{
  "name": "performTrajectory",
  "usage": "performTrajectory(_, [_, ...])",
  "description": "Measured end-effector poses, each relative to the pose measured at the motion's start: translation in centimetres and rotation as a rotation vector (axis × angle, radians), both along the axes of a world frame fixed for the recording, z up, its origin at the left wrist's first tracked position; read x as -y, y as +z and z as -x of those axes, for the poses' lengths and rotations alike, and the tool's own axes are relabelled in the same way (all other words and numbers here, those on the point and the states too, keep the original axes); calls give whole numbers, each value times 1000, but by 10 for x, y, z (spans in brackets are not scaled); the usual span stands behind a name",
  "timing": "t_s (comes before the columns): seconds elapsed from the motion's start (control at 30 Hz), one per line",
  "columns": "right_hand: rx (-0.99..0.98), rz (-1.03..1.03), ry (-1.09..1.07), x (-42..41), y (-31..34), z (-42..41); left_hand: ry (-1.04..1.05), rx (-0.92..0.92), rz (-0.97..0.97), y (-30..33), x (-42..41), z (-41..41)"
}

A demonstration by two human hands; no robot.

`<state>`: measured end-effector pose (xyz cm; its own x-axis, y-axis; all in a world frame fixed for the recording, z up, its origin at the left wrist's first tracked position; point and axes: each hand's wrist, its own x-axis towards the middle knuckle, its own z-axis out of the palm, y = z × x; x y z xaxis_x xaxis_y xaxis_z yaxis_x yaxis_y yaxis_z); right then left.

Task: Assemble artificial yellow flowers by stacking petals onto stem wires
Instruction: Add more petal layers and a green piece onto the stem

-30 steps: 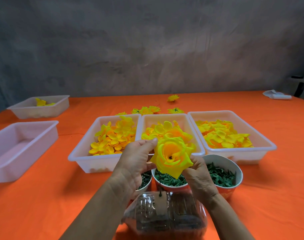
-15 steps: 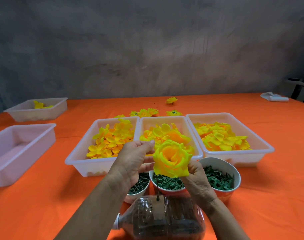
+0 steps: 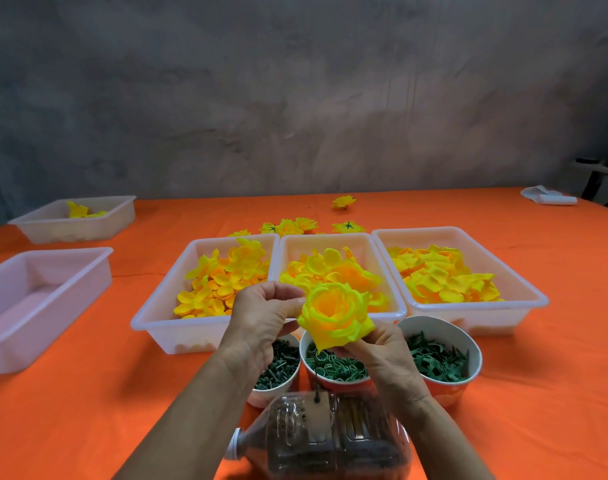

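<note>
A big orange table [image 3: 88, 427] holds everything. Three white trays sit side by side on it: the left tray [image 3: 164, 323], the middle tray [image 3: 330, 242] and the right tray [image 3: 524, 306], all full of yellow petals. Just in front of them stand three small bowls [image 3: 468, 344] of green parts. A clear plastic bottle [image 3: 323, 441] lies on its side at the near edge.

Above the bowls, both hands hold a yellow flower [image 3: 335, 315]. The left hand [image 3: 261, 317] pinches the flower's left edge with curled fingers. The right hand [image 3: 385, 348] curls under the flower and holds it from below. A thin dark stem wire [image 3: 317, 379] hangs down from the flower toward the bottle.

The step looks like pressing the petals snug on the wire. To do it well, keep the wire straight, push the petals gently toward the middle, and do not crush them. Turn the flower a little so each layer sits even.
</note>
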<state>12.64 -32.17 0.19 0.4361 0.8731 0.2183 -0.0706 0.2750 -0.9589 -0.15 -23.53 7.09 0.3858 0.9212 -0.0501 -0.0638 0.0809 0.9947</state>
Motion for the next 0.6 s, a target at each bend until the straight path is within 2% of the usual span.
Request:
performTrajectory(0.23, [43, -50, 16, 1, 2, 2, 83, -44, -256, -5, -1, 0])
performTrajectory(0.4, [-23, -112, -74, -3, 2, 2, 45, 165, 3, -1, 3, -5])
performTrajectory(0.5, [-81, -138, -145, -4, 2, 2, 19, 85, 78, -3, 7, -4])
performTrajectory(0.6, [-81, -154, -158, -4, 3, 2, -108, 0, 135, -4, 13, -2])
